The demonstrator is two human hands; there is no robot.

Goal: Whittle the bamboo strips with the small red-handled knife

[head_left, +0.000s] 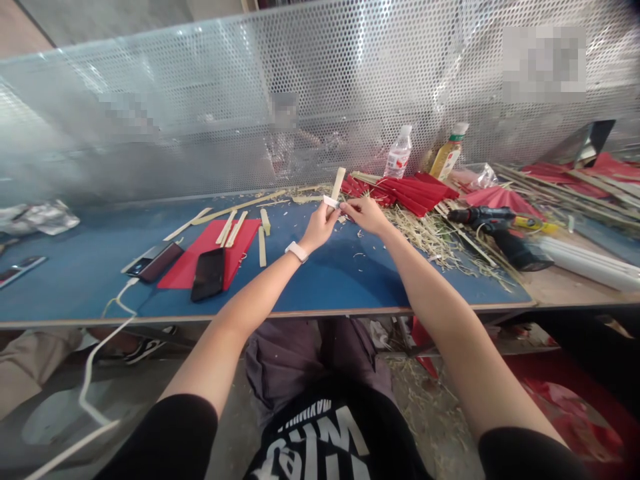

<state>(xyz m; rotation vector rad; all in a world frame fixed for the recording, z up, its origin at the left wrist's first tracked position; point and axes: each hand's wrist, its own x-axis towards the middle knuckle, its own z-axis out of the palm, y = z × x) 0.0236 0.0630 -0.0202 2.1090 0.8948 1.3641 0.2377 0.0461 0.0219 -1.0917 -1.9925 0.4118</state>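
Observation:
My left hand (320, 225) is closed around a pale bamboo stick (338, 182) that points up and away over the blue table (75, 273). A white band of tape (331, 201) wraps the stick just above my fingers. My right hand (365, 213) is pinched at the tape's end, right beside the left hand. A white watch sits on my left wrist.
Loose bamboo slats (235, 229), a red sheet (197, 257), a phone (209, 273) and a charging power bank (155, 260) lie left. Folded red fans (410, 190), two bottles (400, 152), bamboo shavings (435, 237) and a cordless drill (493, 223) lie right. A perforated metal screen stands behind.

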